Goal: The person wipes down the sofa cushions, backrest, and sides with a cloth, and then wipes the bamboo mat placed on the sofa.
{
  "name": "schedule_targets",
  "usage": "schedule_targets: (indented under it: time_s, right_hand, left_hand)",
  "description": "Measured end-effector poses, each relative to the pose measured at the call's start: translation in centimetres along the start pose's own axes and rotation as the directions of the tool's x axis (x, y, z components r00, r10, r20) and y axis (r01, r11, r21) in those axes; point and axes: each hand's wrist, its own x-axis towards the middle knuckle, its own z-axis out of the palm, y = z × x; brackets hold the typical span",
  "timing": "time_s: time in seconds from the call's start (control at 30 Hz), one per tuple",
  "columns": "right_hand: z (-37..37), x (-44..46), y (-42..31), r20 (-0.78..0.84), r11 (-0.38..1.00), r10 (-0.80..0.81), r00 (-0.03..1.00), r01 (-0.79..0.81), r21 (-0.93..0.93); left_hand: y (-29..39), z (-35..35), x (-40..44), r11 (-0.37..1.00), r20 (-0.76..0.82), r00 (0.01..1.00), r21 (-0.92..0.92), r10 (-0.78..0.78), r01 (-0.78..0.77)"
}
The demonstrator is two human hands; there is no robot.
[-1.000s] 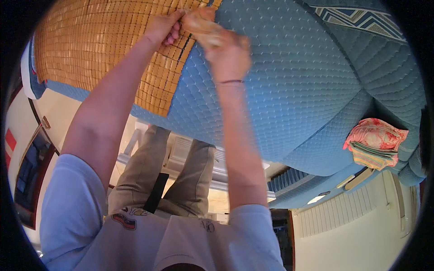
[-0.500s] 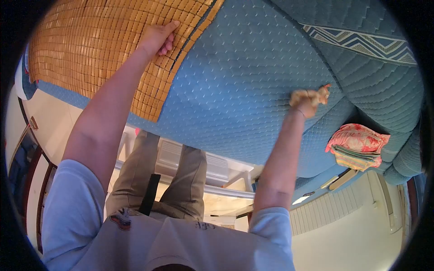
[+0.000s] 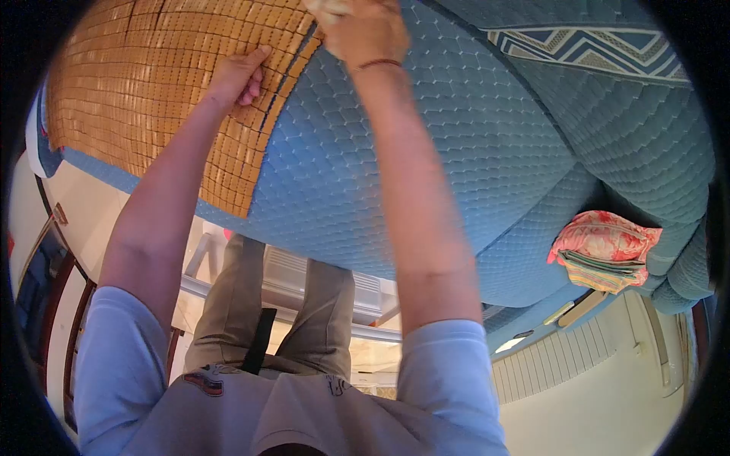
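My left hand (image 3: 240,77) rests on a brown bamboo-tile mat (image 3: 163,83), its fingers curled in and its thumb lying along the tiles. Nothing shows in those fingers. At the mat's right corner, near the top of the view, my right hand (image 3: 369,34) is closed round a crumpled beige cloth (image 3: 328,7). Motion blurs this hand, and the upper frame edge cuts off part of the cloth. Beneath the mat lies a blue quilted sofa seat (image 3: 449,167), bare to the right of the mat's dark-edged border.
Folded cloths, one red-patterned and one striped (image 3: 604,247), sit at the right end of the sofa. A quilted backrest (image 3: 601,114) with a zigzag band rises at upper right. Below the seat's front edge is a white slatted piece (image 3: 357,292), close to my legs.
My right hand has swept left with the cloth, from the seat's right side to the mat's edge. My left hand has shifted slightly left and down in the view, still on the mat.
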Motion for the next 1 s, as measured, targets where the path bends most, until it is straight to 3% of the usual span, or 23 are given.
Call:
schedule_targets:
  time_s: [0.1, 0.17, 0.23, 0.3, 0.4, 0.47, 0.5, 0.57, 0.6, 0.63, 0.7, 0.77, 0.8, 0.87, 0.93, 0.97, 1.0]
  right_hand:
    - [-4.4, -2.0, 4.9, 0.157, 0.938, 0.047, 0.986, 0.01, -0.346]
    - [-8.0, -2.4, 8.5, 0.154, 0.837, 0.067, 0.986, 0.028, -0.547]
    - [-12.0, -3.4, 12.0, 0.149, 0.783, 0.204, 0.968, -0.069, -0.619]
    - [-15.7, -4.7, 13.6, 0.033, 0.736, 0.277, 0.96, -0.19, -0.649]
    - [-20.0, -7.2, 19.3, -0.001, 0.739, 0.182, 0.983, -0.138, -0.659]
    - [-22.6, -8.3, 20.9, -0.143, 0.713, 0.4, 0.905, -0.405, -0.572]
    - [-23.6, -8.6, 20.9, -0.141, 0.714, 0.4, 0.906, -0.404, -0.572]
    - [-25.4, -9.1, 20.7, -0.184, 0.58, 0.524, 0.832, -0.507, -0.637]
    - [-26.3, -9.3, 21.5, -0.179, 0.586, 0.522, 0.834, -0.503, -0.635]
    - [-27.4, -9.9, 22.7, -0.176, 0.428, 0.598, 0.782, -0.498, -0.754]
    - [-29.8, -11.8, 24.8, -0.18, 0.26, 0.668, 0.722, -0.452, -0.853]
    - [-31.5, -14.8, 26.8, -0.34, 0.332, 0.596, 0.728, -0.609, -0.72]
    - [-31.6, -16.5, 27.2, -0.334, 0.338, 0.595, 0.731, -0.605, -0.721]
    - [-32.1, -19.8, 27.8, -0.162, 0.424, 0.417, 0.894, -0.35, -0.835]
    - [-31.7, -23.5, 27.2, -0.155, 0.582, 0.424, 0.892, -0.4, -0.708]
    - [-31.4, -25.5, 27.0, -0.171, 0.564, 0.446, 0.879, -0.424, -0.709]
    - [-30.9, -27.2, 26.6, -0.188, 0.549, 0.467, 0.864, -0.45, -0.704]
  left_hand:
    - [-0.5, -0.1, 0.4, 1.0, -0.004, 1.0, -0.012, -0.008, 0.008]
    - [-0.2, 0.1, -0.2, 1.0, -0.013, 1.0, -0.006, -0.01, 0.01]
    - [-0.2, 0.1, -0.3, 0.999, -0.014, 1.0, -0.021, 0.027, -0.027]
    - [-0.7, -0.1, 0.3, 0.999, -0.015, 1.0, -0.029, 0.015, -0.015]
    - [-0.6, -0.3, 0.2, 1.0, 0.013, 1.0, -0.014, 0.024, -0.024]
    - [-0.4, -0.1, 0.1, 1.0, -0.005, 1.0, 0.0, 0.03, -0.03]
    - [-0.4, -0.1, 0.0, 0.999, -0.024, 0.999, 0.015, 0.036, -0.036]
    - [-0.7, -0.3, 0.1, 0.998, -0.018, 0.998, 0.001, 0.068, -0.068]
    - [-0.8, -0.5, 0.2, 0.996, -0.004, 0.996, 0.016, 0.086, -0.086]
    - [-1.0, -0.5, 0.2, 0.994, 0.014, 0.995, 0.031, 0.101, -0.102]
    - [-1.1, -0.1, 0.2, 0.992, 0.012, 0.992, 0.022, 0.122, -0.122]
    - [-1.5, -0.5, 0.6, 0.988, 0.0, 0.988, 0.016, 0.152, -0.152]
    - [-2.0, -0.9, 1.2, 0.982, -0.012, 0.984, 0.075, 0.176, -0.174]
    - [-2.6, -1.0, 2.3, 0.972, -0.024, 0.98, 0.129, 0.2, -0.195]
    - [-3.0, -1.5, 2.5, 0.956, 0.03, 0.965, 0.128, 0.262, -0.264]
    - [-2.6, -1.0, 1.8, 0.956, 0.015, 0.965, 0.136, 0.261, -0.26]
    - [-1.3, 0.5, 1.1, 0.984, 0.012, 0.988, 0.089, 0.153, -0.154]
